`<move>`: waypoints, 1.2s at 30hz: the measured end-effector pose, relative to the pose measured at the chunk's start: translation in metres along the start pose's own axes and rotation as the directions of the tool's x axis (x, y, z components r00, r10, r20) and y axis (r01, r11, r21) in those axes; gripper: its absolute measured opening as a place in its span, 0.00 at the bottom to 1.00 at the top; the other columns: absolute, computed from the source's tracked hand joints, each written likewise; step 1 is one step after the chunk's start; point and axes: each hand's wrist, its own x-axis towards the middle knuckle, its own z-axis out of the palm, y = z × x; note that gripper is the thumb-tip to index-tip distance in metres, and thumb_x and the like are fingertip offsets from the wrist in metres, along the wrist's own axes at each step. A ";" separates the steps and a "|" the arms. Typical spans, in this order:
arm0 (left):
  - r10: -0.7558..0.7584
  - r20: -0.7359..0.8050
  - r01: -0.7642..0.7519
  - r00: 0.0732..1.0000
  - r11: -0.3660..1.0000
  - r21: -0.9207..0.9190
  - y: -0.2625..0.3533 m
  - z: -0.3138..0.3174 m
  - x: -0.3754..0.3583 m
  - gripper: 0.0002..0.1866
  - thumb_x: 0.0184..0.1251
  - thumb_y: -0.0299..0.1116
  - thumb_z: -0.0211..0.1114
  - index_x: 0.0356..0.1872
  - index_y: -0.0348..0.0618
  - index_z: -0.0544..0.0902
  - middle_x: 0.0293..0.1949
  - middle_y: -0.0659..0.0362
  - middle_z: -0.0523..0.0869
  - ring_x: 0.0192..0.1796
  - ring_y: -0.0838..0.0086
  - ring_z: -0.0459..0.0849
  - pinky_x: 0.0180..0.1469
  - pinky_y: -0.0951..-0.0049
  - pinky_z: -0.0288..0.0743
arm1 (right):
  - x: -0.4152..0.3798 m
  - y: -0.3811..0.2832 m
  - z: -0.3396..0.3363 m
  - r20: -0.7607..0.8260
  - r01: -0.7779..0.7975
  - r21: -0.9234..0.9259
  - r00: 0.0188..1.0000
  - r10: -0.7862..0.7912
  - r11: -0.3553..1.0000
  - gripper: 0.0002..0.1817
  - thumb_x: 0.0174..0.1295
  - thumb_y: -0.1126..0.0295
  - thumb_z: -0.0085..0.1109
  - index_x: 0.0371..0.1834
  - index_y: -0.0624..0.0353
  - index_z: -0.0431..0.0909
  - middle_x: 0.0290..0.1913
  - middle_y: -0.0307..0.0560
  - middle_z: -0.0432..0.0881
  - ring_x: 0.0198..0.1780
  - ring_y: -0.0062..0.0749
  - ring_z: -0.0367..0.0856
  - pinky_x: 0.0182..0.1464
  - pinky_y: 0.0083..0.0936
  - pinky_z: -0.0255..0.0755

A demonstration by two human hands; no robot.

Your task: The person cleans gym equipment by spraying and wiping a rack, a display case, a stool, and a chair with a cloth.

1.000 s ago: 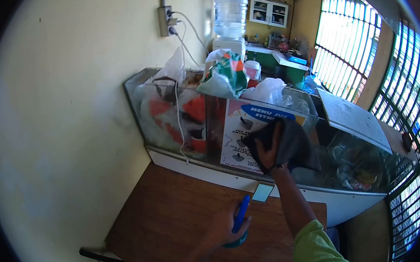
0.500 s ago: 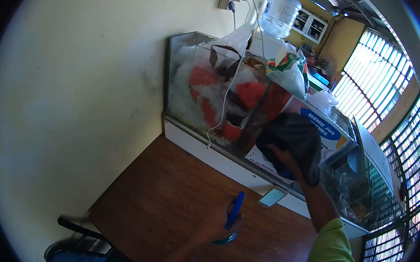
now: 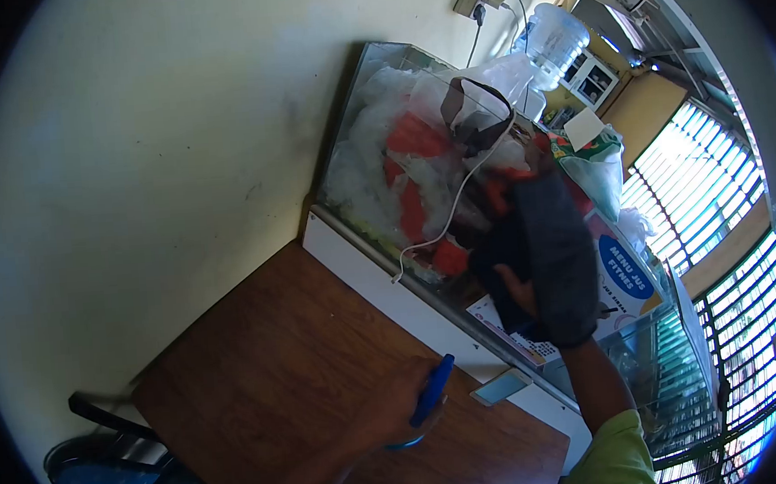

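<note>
My right hand [image 3: 519, 289] grips a dark grey and black cloth item [image 3: 561, 252], which hangs in front of the glass case [image 3: 365, 230]. Its fingers are partly covered by the cloth. My left hand [image 3: 408, 398] is closed around a blue object [image 3: 433, 390] above the brown wooden table [image 3: 280, 366]. A teal rounded edge [image 3: 405, 443] shows just under that hand; what it belongs to is unclear. Between the two hands, a phone-like flat object [image 3: 502, 387] lies at the case's white base.
White stuffing and red pieces [image 3: 417, 136] fill the case. A white cable [image 3: 457, 197] hangs over its front. Behind stand a water bottle [image 3: 556, 39] and a plastic bag [image 3: 601, 169]. A blue chair [image 3: 107, 473] is at the lower left, a barred window [image 3: 690, 180] at right.
The view has shifted, so the case appears further right. My right hand has raised and turned the dark cloth. My left hand still holds the blue object.
</note>
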 end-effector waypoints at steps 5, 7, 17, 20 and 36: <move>0.188 -0.114 -0.195 0.975 0.980 -0.050 -0.028 -0.006 0.018 0.21 0.61 0.34 0.68 0.53 0.36 0.75 0.42 0.48 0.81 0.45 0.56 0.82 0.48 0.60 0.76 | 0.020 -0.033 0.010 0.447 0.246 0.052 0.861 -0.243 0.968 0.34 0.55 0.60 0.66 0.65 0.61 0.69 0.63 0.62 0.70 0.67 0.57 0.65 0.70 0.45 0.56; 0.177 -0.019 -0.177 0.984 0.984 -0.033 -0.036 -0.012 0.021 0.24 0.61 0.33 0.65 0.56 0.31 0.73 0.47 0.44 0.78 0.51 0.53 0.79 0.55 0.57 0.73 | 0.028 -0.030 0.005 0.412 0.198 -0.025 0.895 -0.171 0.980 0.37 0.56 0.58 0.66 0.67 0.62 0.67 0.66 0.64 0.67 0.69 0.59 0.62 0.71 0.47 0.54; 0.170 -0.154 -0.177 0.973 0.984 -0.029 -0.087 -0.013 0.020 0.20 0.61 0.35 0.66 0.52 0.35 0.76 0.45 0.47 0.80 0.47 0.54 0.80 0.50 0.59 0.74 | 0.032 -0.065 0.046 0.493 0.325 -0.053 0.831 -0.259 0.944 0.48 0.56 0.51 0.67 0.74 0.63 0.54 0.72 0.67 0.59 0.74 0.61 0.54 0.74 0.49 0.47; 0.202 -0.179 -0.201 0.963 0.979 0.022 -0.089 -0.030 0.023 0.20 0.62 0.36 0.66 0.52 0.35 0.76 0.45 0.47 0.80 0.47 0.55 0.80 0.50 0.59 0.74 | 0.044 -0.058 0.039 0.457 0.256 -0.118 0.872 -0.177 0.959 0.51 0.55 0.50 0.67 0.76 0.64 0.51 0.72 0.67 0.58 0.74 0.61 0.53 0.74 0.49 0.46; 0.171 -0.243 -0.182 0.955 0.983 -0.026 -0.093 -0.040 0.019 0.19 0.61 0.35 0.66 0.50 0.35 0.76 0.42 0.48 0.80 0.45 0.55 0.80 0.49 0.61 0.75 | 0.058 -0.108 0.087 0.516 0.319 -0.041 0.818 -0.253 0.947 0.31 0.54 0.57 0.62 0.60 0.61 0.72 0.57 0.60 0.76 0.62 0.55 0.71 0.67 0.47 0.59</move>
